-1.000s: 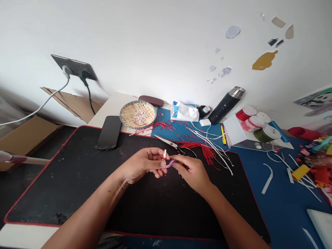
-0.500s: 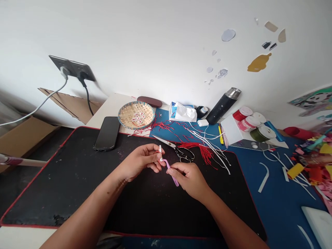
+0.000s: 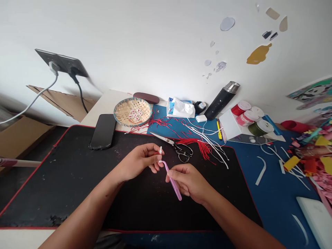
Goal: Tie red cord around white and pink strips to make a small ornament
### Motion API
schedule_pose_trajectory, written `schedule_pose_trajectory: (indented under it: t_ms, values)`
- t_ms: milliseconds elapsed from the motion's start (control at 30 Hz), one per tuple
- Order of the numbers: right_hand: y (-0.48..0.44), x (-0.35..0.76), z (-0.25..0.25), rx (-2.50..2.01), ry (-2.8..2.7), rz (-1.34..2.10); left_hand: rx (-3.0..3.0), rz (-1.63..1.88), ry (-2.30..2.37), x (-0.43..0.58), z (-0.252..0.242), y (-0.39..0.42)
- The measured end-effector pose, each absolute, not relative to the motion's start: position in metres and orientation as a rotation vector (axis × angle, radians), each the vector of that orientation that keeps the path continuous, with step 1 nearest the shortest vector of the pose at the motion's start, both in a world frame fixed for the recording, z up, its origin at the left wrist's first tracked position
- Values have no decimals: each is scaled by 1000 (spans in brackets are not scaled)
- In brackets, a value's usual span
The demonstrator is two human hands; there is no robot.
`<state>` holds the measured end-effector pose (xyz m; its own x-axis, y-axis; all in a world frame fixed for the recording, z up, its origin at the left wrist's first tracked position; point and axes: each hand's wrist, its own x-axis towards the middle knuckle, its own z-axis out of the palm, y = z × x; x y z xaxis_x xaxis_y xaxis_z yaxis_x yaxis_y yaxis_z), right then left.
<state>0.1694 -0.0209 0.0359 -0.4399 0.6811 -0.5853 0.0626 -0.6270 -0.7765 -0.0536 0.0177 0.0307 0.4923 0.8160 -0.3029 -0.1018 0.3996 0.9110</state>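
Observation:
My left hand is closed, with the thumb and fingers pinching a small white cord piece. A bit of red shows beside it at the fingertips. My right hand grips pink-purple tweezers with a bent tip. That tip meets the lower end of the white piece just under my left thumb. Whether the tweezers clasp it is too small to tell. Beyond my hands, black-handled scissors lie on the black mat next to a bundle of red threads.
Behind the mat stand a woven basket with small red-and-white pieces, a tissue box and a black flask. A phone lies at the left. Thread spools, white cords and colourful scraps are on the right.
The tweezers' handle now extends farther below my right hand, whose grip looks looser. My left hand keeps its pinch on the white piece. The whole view has shifted slightly.

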Motion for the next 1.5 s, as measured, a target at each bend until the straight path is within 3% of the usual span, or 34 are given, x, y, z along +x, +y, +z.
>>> schedule_pose_trajectory:
  t_ms: [900, 1500]
  values:
    - [-19, 176, 39, -1294, -986, 2276, 1082, 594, 873, -55, 32, 11]
    - [-15, 174, 36, -1312, -1529, 1579, 756, 706, 849, -49, 27, 18]
